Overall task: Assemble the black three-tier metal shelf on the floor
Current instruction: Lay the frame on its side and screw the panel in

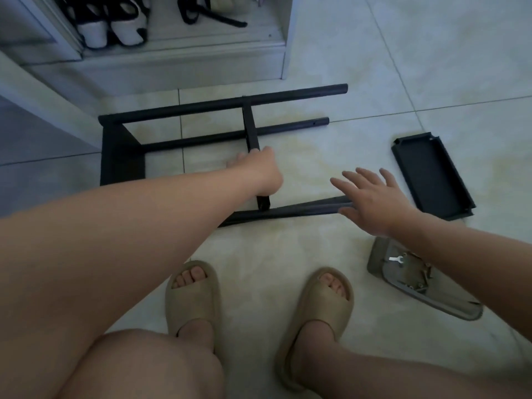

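Observation:
The black metal shelf frame (218,106) lies on its side on the tiled floor, with long posts running left to right and a shelf panel (121,156) at its left end. My left hand (259,171) grips a black crossbar (250,125) that runs between the posts. My right hand (371,197) hovers with fingers spread over the free end of the nearest post (288,213), the fingertips touching or nearly touching it. A separate black shelf tray (431,175) lies on the floor to the right.
A grey tray (414,280) with screws and a small wrench sits at the lower right. My feet in beige slippers (193,295) stand just below the frame. A white cabinet (184,64) holding shoes stands behind the frame.

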`<state>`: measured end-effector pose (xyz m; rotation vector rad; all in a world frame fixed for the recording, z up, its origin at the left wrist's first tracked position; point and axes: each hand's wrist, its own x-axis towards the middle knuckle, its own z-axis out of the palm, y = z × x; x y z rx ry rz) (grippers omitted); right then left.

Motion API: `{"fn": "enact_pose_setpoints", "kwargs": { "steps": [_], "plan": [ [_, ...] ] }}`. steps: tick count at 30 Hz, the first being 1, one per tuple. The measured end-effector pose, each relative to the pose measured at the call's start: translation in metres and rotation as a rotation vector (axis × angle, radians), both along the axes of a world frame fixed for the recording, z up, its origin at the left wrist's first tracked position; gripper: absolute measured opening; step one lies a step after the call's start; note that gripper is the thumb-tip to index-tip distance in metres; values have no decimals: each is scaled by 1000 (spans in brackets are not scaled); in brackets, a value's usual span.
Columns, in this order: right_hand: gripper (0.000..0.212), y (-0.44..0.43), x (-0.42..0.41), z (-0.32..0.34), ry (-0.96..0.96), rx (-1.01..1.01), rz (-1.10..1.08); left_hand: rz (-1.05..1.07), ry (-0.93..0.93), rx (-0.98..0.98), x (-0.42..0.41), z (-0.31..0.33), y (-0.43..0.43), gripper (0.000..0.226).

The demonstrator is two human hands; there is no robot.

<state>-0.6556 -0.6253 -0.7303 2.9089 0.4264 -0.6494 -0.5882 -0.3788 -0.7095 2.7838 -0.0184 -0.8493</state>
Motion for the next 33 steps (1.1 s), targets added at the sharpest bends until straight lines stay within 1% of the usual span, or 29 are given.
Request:
{"fn": "enact_pose_setpoints", "kwargs": {
  "steps": [3, 7, 10, 12, 16, 18, 20, 22, 25, 26, 29, 31, 33],
  "plan": [
    [68, -38, -29, 15, 5, -56, -75, -199, -38, 28, -11, 18, -36, 56],
    [70, -97, -77, 16, 34, -121, -175, -449, -92, 40, -31, 29, -94, 54],
    [70, -140, -108, 9, 73, -129, -247, -564, -62, -3, -50, 24, -140, 54],
    [69, -162, -123, 1, 99, -132, -261, -614, 8, -52, -62, 13, -166, 55],
    [59, -184, -135, -29, 248, -89, -307, -577, 244, -146, -82, -25, -205, 59],
    [54, -188, -136, -48, 333, -68, -339, -503, 334, -165, -90, -47, -215, 61],
    [51, -191, -137, -69, 382, -30, -381, -401, 381, -213, -97, -69, -219, 61],
    [51, -191, -136, -91, 402, 10, -409, -316, 408, -258, -103, -88, -220, 57],
    [54, -190, -133, -121, 422, 55, -433, -241, 437, -364, -105, -109, -222, 29],
    [54, -190, -131, -129, 437, 67, -430, -221, 444, -402, -104, -113, -222, 23],
    [46, -191, -128, -148, 485, 58, -392, -185, 449, -460, -103, -121, -221, 22],
    [41, -192, -127, -156, 473, 58, -358, -183, 439, -474, -105, -125, -221, 20],
    [32, -192, -126, -162, 449, 64, -310, -194, 424, -482, -107, -128, -220, 19]
  ]
}}
